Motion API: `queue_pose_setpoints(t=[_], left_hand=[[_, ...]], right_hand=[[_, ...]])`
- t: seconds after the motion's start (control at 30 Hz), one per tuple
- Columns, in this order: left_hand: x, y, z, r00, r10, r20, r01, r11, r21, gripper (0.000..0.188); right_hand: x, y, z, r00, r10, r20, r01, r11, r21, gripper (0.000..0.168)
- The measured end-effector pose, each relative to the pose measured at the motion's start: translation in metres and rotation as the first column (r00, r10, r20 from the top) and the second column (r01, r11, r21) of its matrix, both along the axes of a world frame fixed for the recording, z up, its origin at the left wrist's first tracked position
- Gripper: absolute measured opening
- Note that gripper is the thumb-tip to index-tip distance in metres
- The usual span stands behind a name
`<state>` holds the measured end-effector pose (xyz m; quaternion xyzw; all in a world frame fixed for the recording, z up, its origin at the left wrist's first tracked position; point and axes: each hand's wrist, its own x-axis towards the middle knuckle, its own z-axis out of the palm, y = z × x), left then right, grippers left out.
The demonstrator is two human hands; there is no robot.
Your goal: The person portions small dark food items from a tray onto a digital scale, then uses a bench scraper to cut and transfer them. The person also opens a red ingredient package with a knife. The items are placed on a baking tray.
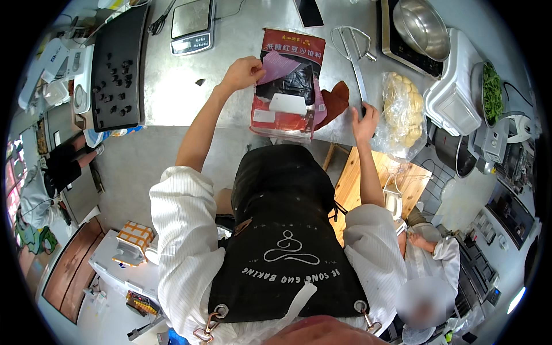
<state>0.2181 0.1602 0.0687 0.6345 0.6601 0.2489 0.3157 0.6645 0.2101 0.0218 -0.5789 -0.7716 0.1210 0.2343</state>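
A red printed food bag (284, 123) lies at the steel table's near edge, its front torn and a dark, glossy block (291, 85) showing through. My left hand (243, 74) pinches the purple torn flap (278, 67) at the bag's left side. On the bag rests a white plastic scraper (288, 103). My right hand (365, 125) is closed around the dark handle of a long knife (354, 64), whose blade lies on the table and points away from me. Between bag and knife is a reddish-brown torn piece (334, 103).
A black tray (118, 47) with several small dark pieces stands left, near a digital scale (192, 32) and scissors (159, 22). Dough balls in a clear plastic bag (403, 110) lie right, below an induction cooker (407, 51) with a steel bowl (422, 28). A co-worker (431, 263) is behind right.
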Motion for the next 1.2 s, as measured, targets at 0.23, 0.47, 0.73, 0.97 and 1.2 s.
queue_pose_setpoints(t=[0.23, 0.47, 0.73, 0.97, 1.2], left_hand=[[-0.003, -0.005, 0.002, 0.999, 0.023, -0.035, -0.024, 0.999, -0.034, 0.022], [-0.003, -0.003, 0.004, 1.0, 0.01, 0.004, -0.01, 0.995, -0.103, 0.018], [-0.019, 0.024, 0.02, 0.944, -0.304, -0.126, 0.272, 0.937, -0.217, 0.021], [-0.023, 0.034, 0.007, 0.89, -0.443, -0.108, 0.429, 0.894, -0.127, 0.029], [-0.015, 0.054, 0.017, 0.736, -0.651, -0.183, 0.616, 0.757, -0.216, 0.029]], right_hand=[[0.006, 0.007, 0.003, 0.944, -0.083, 0.319, 0.128, 0.984, -0.122, 0.048], [0.037, 0.016, -0.026, 0.88, -0.118, 0.46, 0.319, 0.864, -0.39, 0.041], [0.068, -0.059, 0.052, 0.99, -0.135, -0.038, 0.124, 0.968, -0.218, 0.036], [0.031, -0.184, 0.14, 0.996, 0.072, -0.05, -0.085, 0.939, -0.333, 0.029], [-0.064, -0.217, 0.123, 0.971, 0.236, 0.047, -0.2, 0.9, -0.387, 0.033]])
